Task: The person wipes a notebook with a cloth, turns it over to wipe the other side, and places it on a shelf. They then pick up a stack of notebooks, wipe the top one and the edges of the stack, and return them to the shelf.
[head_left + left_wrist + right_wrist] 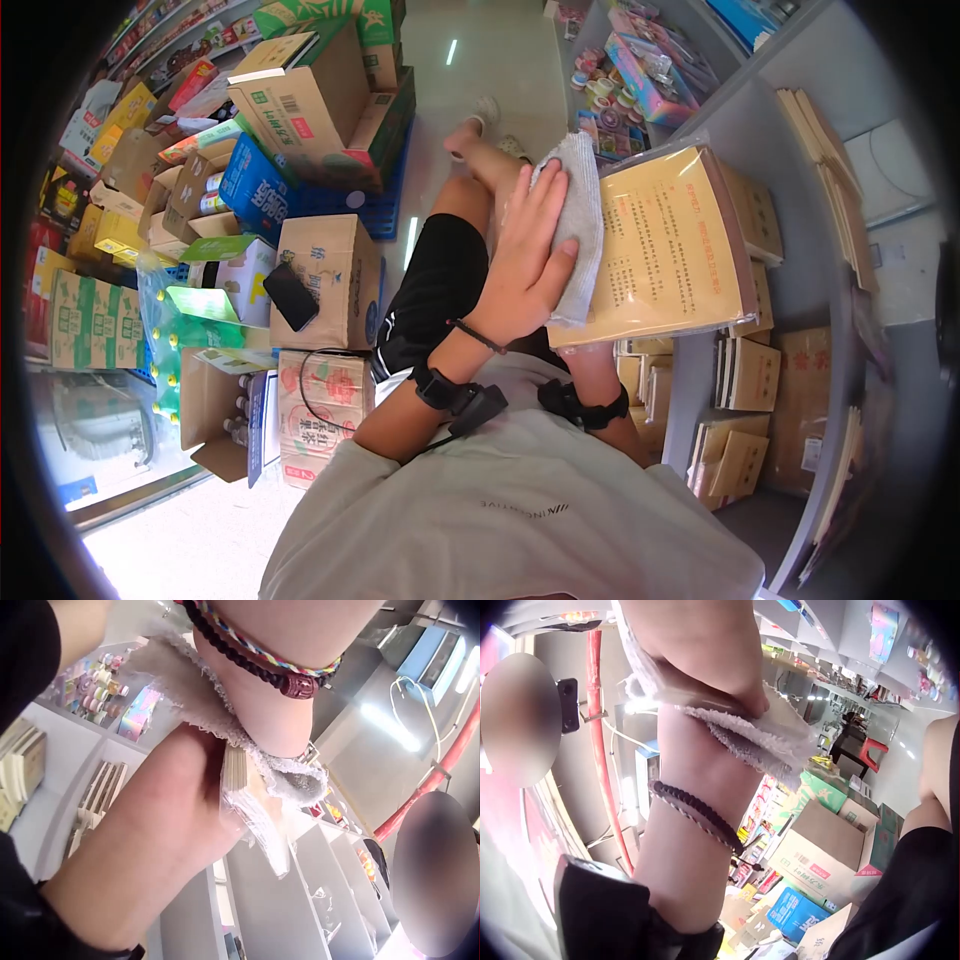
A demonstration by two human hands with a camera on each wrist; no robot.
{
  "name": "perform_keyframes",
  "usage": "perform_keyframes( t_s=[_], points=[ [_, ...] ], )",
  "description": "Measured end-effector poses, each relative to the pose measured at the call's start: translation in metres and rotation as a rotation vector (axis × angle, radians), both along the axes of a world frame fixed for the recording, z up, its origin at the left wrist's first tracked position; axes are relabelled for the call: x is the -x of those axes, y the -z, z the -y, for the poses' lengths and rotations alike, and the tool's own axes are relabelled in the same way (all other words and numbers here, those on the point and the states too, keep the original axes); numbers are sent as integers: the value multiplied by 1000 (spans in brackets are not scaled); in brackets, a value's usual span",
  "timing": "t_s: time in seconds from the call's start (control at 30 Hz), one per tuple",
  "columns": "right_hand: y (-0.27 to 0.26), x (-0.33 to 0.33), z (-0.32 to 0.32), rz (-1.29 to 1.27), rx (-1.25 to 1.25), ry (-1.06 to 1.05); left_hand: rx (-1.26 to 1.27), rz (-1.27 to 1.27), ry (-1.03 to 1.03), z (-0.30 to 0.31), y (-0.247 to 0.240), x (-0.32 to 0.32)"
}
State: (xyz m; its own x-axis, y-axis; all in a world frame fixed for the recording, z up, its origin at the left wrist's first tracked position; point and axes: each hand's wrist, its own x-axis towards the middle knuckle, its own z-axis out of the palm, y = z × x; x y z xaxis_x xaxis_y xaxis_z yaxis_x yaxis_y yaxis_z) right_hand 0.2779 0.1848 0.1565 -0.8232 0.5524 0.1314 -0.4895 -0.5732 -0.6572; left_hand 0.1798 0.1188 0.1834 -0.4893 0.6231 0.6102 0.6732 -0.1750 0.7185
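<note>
My left hand [525, 250], with a braided bracelet [478, 336] on its wrist, lies flat with straight fingers on a grey cloth [582, 215]. It presses the cloth against the top of a plastic-wrapped stack of yellow paper packets [670, 250]. My right forearm [595, 375] reaches under the stack, so the head view hides that hand. In the left wrist view my right hand [180, 802] grips the stack's edge [251, 806] just below the cloth [300, 780]. The right wrist view shows its fingers [746, 694] curled over the edge.
A grey shelf unit [700, 370] at the right holds more yellow and brown packets [752, 372]. Cardboard boxes [330, 280] crowd the left, one with a black phone [290, 297] on it, beside a pack of bottled drinks [185, 335]. The aisle floor [480, 60] runs ahead.
</note>
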Motion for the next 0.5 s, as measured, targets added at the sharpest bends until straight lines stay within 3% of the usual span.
perform_keyframes(
  t_s=[0.13,0.23,0.37,0.43,0.5],
  points=[
    [10,-5,-10,30,-100,-43,-48,-9,-30,0,0,1],
    [30,-1,-17,-553,91,-380,-102,38,-54,-1,11,2],
    [29,3,-11,-543,122,-325,-113,109,-107,-8,21,-1],
    [8,3,-1,-73,-74,8,-80,84,-124,-8,21,-2],
    [0,9,2,-48,-114,46,-16,25,-69,-7,18,-5]
  ],
)
